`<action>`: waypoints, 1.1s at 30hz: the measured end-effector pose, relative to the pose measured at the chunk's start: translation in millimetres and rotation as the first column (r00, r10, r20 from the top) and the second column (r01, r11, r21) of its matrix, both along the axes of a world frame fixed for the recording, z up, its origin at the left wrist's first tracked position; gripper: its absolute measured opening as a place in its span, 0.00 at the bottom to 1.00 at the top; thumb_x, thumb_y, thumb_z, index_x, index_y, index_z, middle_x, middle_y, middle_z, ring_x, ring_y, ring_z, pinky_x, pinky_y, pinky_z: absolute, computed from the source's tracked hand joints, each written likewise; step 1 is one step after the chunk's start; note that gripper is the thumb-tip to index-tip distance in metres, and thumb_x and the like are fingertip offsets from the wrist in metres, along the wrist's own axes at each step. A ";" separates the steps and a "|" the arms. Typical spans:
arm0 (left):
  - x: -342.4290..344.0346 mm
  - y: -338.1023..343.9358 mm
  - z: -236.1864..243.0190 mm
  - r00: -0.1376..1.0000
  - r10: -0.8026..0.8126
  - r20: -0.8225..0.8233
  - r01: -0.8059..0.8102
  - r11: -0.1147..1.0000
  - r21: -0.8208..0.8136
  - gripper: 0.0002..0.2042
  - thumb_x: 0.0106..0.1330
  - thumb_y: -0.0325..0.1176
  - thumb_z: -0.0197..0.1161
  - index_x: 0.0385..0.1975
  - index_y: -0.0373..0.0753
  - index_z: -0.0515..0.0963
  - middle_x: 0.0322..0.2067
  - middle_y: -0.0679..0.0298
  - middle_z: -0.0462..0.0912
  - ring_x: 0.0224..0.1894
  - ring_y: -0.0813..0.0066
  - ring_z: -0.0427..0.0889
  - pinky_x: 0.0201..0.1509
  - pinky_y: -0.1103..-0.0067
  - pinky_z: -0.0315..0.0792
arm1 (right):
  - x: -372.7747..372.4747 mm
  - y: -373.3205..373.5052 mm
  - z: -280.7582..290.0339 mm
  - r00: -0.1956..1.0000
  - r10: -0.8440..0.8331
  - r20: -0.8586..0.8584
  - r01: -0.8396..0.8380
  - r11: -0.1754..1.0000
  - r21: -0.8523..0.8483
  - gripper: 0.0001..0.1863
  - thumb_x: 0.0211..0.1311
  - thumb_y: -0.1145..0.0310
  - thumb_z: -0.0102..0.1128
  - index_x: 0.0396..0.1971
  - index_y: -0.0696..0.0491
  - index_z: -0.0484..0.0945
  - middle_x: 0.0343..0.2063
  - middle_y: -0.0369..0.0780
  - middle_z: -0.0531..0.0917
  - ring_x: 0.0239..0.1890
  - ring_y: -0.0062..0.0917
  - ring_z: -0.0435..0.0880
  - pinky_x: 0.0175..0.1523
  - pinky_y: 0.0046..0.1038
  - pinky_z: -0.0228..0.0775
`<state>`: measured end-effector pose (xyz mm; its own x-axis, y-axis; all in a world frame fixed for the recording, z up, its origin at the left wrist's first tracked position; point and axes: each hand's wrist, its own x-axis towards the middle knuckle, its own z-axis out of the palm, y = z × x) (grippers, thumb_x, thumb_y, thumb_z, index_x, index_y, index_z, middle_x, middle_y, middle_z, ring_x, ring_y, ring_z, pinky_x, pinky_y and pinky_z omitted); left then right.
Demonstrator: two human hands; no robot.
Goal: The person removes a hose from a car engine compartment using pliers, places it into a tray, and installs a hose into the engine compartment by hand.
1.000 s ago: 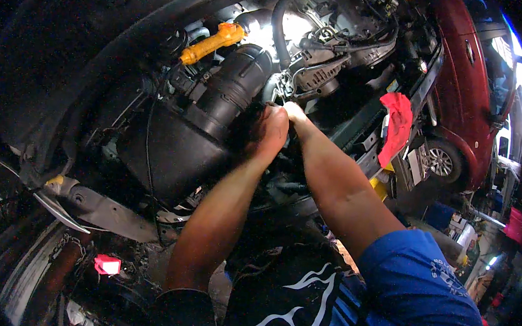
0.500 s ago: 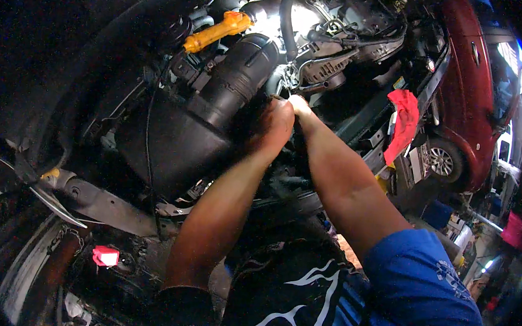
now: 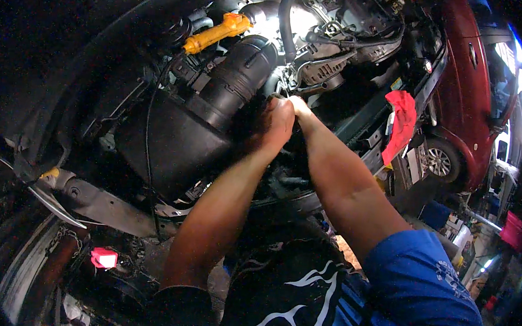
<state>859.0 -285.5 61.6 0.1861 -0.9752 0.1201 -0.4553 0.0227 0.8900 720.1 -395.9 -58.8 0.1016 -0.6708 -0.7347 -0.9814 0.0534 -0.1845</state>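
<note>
Both of my hands reach deep into a car's engine bay and meet below the alternator (image 3: pixel 323 73). My left hand (image 3: pixel 280 115) is closed, its thumb uppermost, beside the ribbed black air intake hose (image 3: pixel 238 78). Pressed close against it is my right hand (image 3: pixel 299 106), its fingers curled too. Whatever the fingers grip is hidden by the hands and the dark gap below. Just beyond the fingertips, brightly lit small metal parts and wiring (image 3: pixel 286 76) show. A yellow work lamp (image 3: pixel 217 34) lies across the engine, lighting this spot.
A black air filter box (image 3: pixel 170 143) sits left of my left forearm, with a thin cable (image 3: pixel 149 129) over it. A red cloth (image 3: pixel 401 125) hangs on the front edge at right. Beyond stands a red car (image 3: pixel 465 99). A small lit red lamp (image 3: pixel 104 258) is at lower left.
My hands stay together in the same place; the left one has turned very slightly. The whole view has shifted a little, and nothing else visibly moved.
</note>
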 end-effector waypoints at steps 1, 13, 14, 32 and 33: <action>-1.2 -0.9 -1.8 0.999 0.035 0.018 -0.035 0.999 -0.008 0.11 0.67 0.32 0.49 0.24 0.34 0.71 0.25 0.45 0.73 0.29 0.42 0.74 0.30 0.56 0.65 | 0.2 -0.2 -0.8 0.999 0.008 0.048 -0.008 1.000 -0.014 0.24 0.44 0.52 0.64 0.35 0.57 0.85 0.39 0.49 0.85 0.43 0.40 0.85 0.46 0.37 0.76; 4.9 2.6 6.7 0.990 0.008 0.141 -0.010 1.000 0.016 0.09 0.63 0.31 0.53 0.25 0.33 0.75 0.23 0.46 0.77 0.26 0.49 0.80 0.27 0.61 0.74 | 13.4 7.1 17.8 0.997 0.053 -0.064 -0.050 0.998 0.044 0.25 0.49 0.51 0.62 0.37 0.58 0.84 0.43 0.48 0.84 0.47 0.42 0.84 0.50 0.39 0.75; 5.6 1.9 7.1 0.988 -0.010 0.151 0.014 1.000 -0.022 0.09 0.63 0.32 0.54 0.25 0.33 0.76 0.23 0.47 0.78 0.25 0.49 0.80 0.27 0.61 0.74 | 13.8 7.5 18.1 0.999 0.013 -0.037 -0.012 0.999 0.032 0.25 0.48 0.50 0.63 0.37 0.58 0.84 0.43 0.48 0.85 0.47 0.42 0.84 0.50 0.39 0.75; 7.7 2.3 7.8 0.999 -0.038 0.028 0.037 0.999 0.038 0.13 0.66 0.33 0.49 0.23 0.33 0.73 0.24 0.45 0.76 0.28 0.41 0.77 0.29 0.55 0.69 | -6.7 0.4 -22.2 0.999 0.026 -0.042 -0.027 1.000 -0.016 0.25 0.44 0.48 0.66 0.34 0.56 0.85 0.38 0.46 0.86 0.41 0.38 0.86 0.46 0.37 0.76; 7.2 2.3 6.5 0.999 -0.017 0.036 0.017 1.000 0.012 0.13 0.66 0.33 0.49 0.23 0.33 0.73 0.24 0.45 0.76 0.28 0.41 0.77 0.29 0.55 0.69 | -10.0 0.0 -29.0 0.999 0.040 -0.032 -0.041 0.999 -0.032 0.25 0.44 0.48 0.66 0.33 0.55 0.85 0.38 0.46 0.86 0.41 0.38 0.86 0.45 0.36 0.76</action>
